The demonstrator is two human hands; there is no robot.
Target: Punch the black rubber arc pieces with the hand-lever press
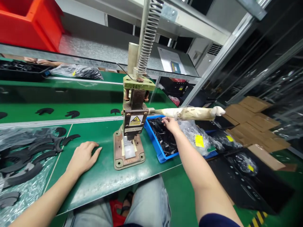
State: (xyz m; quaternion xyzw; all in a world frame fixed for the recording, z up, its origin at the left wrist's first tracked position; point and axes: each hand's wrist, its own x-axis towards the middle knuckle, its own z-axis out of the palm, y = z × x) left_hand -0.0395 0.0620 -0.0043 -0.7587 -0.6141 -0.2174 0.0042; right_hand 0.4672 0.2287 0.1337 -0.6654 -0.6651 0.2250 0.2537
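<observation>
My left hand lies on the green tabletop, thumb and fingers apart, with nothing in it. Right of it stands a hand press with a spring on top, a warning label and a pale block on its base. At the far end of a blue bin is my right hand, its fingers bent together over small black parts. Whatever is between those fingertips, I cannot make out. The wrapped lever handle of the press reaches out just above this hand.
Curved black pieces lie on plastic wrap at the left. Several more dark pieces sit on the green strip behind. Clear bags are right of the bin. A red bin stands on the shelf; another person's hands show below it.
</observation>
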